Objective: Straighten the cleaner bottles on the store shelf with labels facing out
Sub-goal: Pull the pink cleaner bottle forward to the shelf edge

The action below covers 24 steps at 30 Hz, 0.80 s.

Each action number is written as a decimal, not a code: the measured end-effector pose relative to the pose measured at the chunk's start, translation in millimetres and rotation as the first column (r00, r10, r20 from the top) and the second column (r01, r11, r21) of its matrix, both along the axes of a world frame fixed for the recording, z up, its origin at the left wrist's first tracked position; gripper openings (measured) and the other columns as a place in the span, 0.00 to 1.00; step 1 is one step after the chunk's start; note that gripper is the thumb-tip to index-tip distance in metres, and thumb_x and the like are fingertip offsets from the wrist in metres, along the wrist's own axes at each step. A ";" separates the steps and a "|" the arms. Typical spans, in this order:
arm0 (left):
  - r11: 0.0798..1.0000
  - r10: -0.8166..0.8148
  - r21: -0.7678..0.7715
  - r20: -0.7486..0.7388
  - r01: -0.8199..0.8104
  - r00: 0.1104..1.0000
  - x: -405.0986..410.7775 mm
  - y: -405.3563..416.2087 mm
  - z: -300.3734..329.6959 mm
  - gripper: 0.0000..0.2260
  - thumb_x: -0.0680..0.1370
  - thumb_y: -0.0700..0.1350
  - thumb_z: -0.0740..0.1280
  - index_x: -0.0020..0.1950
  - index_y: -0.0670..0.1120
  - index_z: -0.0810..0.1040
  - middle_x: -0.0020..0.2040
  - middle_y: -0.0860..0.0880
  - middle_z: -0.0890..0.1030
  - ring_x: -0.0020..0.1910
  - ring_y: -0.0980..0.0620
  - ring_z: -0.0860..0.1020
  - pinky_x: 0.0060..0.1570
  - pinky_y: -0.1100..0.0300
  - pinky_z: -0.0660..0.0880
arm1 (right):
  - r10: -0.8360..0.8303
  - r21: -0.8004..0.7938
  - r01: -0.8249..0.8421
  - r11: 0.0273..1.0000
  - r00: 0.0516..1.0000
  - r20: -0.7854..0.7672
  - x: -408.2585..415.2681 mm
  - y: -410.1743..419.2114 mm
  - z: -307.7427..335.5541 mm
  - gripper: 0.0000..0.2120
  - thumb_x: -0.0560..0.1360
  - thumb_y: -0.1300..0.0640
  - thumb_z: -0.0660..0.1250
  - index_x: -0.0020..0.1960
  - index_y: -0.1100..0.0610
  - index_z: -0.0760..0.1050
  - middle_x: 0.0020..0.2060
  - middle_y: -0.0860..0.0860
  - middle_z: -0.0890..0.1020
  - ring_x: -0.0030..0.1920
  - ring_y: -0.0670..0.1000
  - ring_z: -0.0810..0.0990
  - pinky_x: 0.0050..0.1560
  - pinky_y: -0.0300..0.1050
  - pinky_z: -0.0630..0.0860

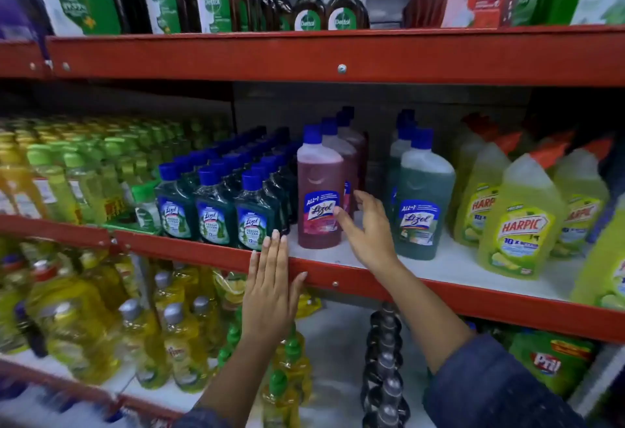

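Observation:
A pink Lizol cleaner bottle (319, 187) stands upright at the front of the middle shelf (338, 275), its blue label facing out, with more pink bottles behind it. My right hand (367, 228) is open just right of it, the thumb touching its label edge, fingers spread in the gap. A green Lizol bottle (422, 197) stands to the right of that gap, label out. My left hand (270, 285) lies flat and open against the red shelf lip, below the small dark green Lizol bottles (216, 211).
Yellow-green Harpic bottles (517, 221) fill the right end of the shelf. Yellow and green dish-liquid bottles (67, 170) crowd the left. Dettol bottles (345, 4) line the top shelf. The lower shelf holds yellow bottles (182, 343) and a dark bottle row (385, 366).

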State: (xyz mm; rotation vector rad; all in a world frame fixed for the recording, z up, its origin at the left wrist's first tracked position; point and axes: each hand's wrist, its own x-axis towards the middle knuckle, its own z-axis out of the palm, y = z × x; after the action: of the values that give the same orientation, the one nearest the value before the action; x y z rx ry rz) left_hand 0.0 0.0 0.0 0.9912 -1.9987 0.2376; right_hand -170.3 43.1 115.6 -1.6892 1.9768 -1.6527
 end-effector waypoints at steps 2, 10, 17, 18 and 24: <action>1.000 -0.003 0.000 0.005 0.003 1.000 4.7 -4.1 -0.6 0.28 0.82 0.56 0.51 0.77 0.41 0.57 0.77 0.43 0.59 0.78 0.48 0.54 0.76 0.50 0.51 | 0.090 0.024 -0.095 0.995 0.983 0.161 0.7 -8.3 5.7 0.24 0.76 0.49 0.67 0.68 0.59 0.68 0.63 0.56 0.75 0.61 0.52 0.74 0.57 0.39 0.70; 0.998 -0.030 -0.057 0.039 0.032 0.999 6.4 -22.1 -14.4 0.26 0.83 0.56 0.50 0.74 0.40 0.61 0.76 0.42 0.63 0.78 0.49 0.51 0.77 0.51 0.50 | 0.339 -0.014 -0.395 0.918 0.768 0.544 -8.3 -39.0 4.1 0.23 0.71 0.50 0.72 0.62 0.58 0.75 0.55 0.56 0.83 0.49 0.48 0.84 0.43 0.37 0.80; 0.999 -0.027 -0.035 0.051 0.028 0.998 5.5 -26.7 -15.3 0.27 0.83 0.57 0.47 0.75 0.41 0.57 0.77 0.45 0.56 0.79 0.52 0.46 0.77 0.54 0.44 | 0.339 0.041 -0.427 0.903 0.768 0.543 -12.7 -44.6 -3.0 0.22 0.71 0.51 0.72 0.62 0.55 0.74 0.54 0.53 0.84 0.51 0.50 0.84 0.45 0.37 0.80; 0.999 -0.027 -0.036 0.049 0.029 0.998 5.2 -27.2 -16.3 0.27 0.83 0.57 0.47 0.75 0.41 0.57 0.78 0.46 0.54 0.79 0.52 0.46 0.77 0.54 0.44 | 0.338 0.055 -0.430 0.901 0.777 0.531 -12.8 -43.7 -2.0 0.22 0.71 0.50 0.72 0.63 0.55 0.74 0.54 0.52 0.84 0.52 0.49 0.84 0.45 0.37 0.80; 0.998 -0.018 -0.056 0.042 0.021 0.999 4.2 -30.1 -17.6 0.27 0.83 0.57 0.47 0.76 0.42 0.54 0.78 0.48 0.50 0.79 0.52 0.45 0.77 0.54 0.44 | 0.332 0.080 -0.418 0.905 0.812 0.480 -5.8 -36.6 -2.9 0.21 0.72 0.49 0.72 0.62 0.53 0.73 0.55 0.52 0.84 0.53 0.49 0.84 0.53 0.46 0.81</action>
State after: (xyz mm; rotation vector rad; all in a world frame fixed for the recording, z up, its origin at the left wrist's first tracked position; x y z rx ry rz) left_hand 4.2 -30.1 -17.6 0.9373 -2.0273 0.3050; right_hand -176.1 6.5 112.6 -1.3507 1.4112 -1.4919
